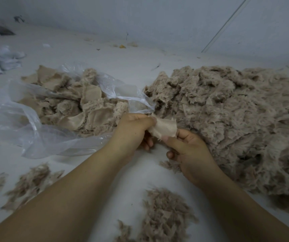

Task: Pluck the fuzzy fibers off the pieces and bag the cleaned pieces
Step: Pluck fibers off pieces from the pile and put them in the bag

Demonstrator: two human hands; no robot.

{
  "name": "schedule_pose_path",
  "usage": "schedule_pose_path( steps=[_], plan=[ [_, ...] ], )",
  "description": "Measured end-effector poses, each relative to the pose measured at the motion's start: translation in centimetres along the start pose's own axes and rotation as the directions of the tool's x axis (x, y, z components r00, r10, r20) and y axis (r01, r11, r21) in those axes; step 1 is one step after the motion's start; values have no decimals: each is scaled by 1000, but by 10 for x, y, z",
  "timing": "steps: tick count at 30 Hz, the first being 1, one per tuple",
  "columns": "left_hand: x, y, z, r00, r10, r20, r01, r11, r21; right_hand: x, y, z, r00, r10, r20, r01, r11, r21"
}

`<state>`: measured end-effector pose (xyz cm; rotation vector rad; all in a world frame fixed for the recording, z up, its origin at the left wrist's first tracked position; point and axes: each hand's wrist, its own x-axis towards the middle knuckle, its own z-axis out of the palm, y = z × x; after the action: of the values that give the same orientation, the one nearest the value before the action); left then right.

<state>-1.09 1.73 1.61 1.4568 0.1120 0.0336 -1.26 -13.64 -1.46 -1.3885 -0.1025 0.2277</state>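
Fluff, nearest item: loose plucked fibers (164,215) lying on the pale floor (135,173) below the held piece, between the two forearms; a second scatter of fluff (28,186) sits to the near left of the piece.

Right hand (189,154): just below and right of the piece, thumb and curled fingers pinching its lower right edge. A small tuft (170,165) lies on the floor touching the underside of this hand.

Left hand (133,130): just left of the piece, fingers curled round its left end, gripping it.

Piece in hand (164,127): small scrap of beige cloth, smooth backing turned up, stretched between the two hands. Its long axis runs roughly left to right, dipping a little toward the left hand. A fringe of fuzz shows along the lower edge; how much remains on the hidden face cannot be told.

Bag (35,137): clear plastic, lying open on the floor just left of the piece and beyond it, its rim (140,102) rising directly behind the left hand. Inside, a heap of bagged pieces (74,105), many showing flat backing.

Pile of uncleaned pieces (236,123): large and shaggy, right of the piece and beyond it, touching the right hand's far side.

Judgement: the bag mouth lies to the left, so the left hand is the nearer for dropping the piece in; the right hand is nearer the pile for the next pick.

Wall (157,23): far beyond the piece, with small crumbs (122,46) at its foot.
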Motion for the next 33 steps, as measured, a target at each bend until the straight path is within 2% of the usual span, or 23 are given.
schedule_pose_path(
  steps=[5,11,12,15,18,20,21,23,24,25,26,27,29,30,32,33],
  plan=[
    [2,1,-3,999,-34,-26,32,997,-77,-2,-3,2,1000,9,-2,-9,1000,18],
    [-1,-1,-1,993,12,113,-14,1000,14,-1,-2,2,1000,13,-16,-13,1000,15],
    [0,-2,-1,994,26,103,-30,999,37,-1,-2,2,1000,15,-20,-15,1000,10],
    [3,-3,-4,998,57,-30,-55,997,55,1,1,1,1000,7,-27,-7,1000,2],
    [5,-2,-7,995,59,-77,-58,998,26,1,1,0,999,-4,-39,4,1000,13],
    [6,-2,-7,973,175,-149,-167,984,60,2,2,0,999,-4,-51,5,1000,11],
    [7,-1,-8,935,279,-219,-258,959,120,2,2,0,998,0,-61,1,1000,12],
    [9,3,-19,781,528,-332,-432,842,324,3,2,0,998,6,-68,-5,1000,20],
    [12,6,-27,692,634,-345,-476,761,441,3,2,1,998,6,-67,-4,1000,23],
    [14,8,-36,621,713,-326,-468,671,575,3,2,1,998,5,-68,-4,1000,22],
    [18,9,-45,584,762,-279,-391,566,726,3,2,0,998,5,-69,-4,1000,17],
    [21,9,-52,600,771,-213,-258,438,861,3,3,0,998,5,-68,-4,1000,10],
    [25,5,-57,739,666,-100,-16,167,986,2,3,0,998,5,-62,-5,1000,-6],
    [25,2,-56,810,581,-76,42,72,997,2,3,0,998,5,-58,-6,1000,-12],
    [22,1,-53,888,454,-73,76,13,997,2,4,-1,999,4,-53,-5,1000,-16],
    [20,3,-52,889,453,-64,63,16,998,2,4,-1,999,3,-49,-4,1000,-18]
  ],
)
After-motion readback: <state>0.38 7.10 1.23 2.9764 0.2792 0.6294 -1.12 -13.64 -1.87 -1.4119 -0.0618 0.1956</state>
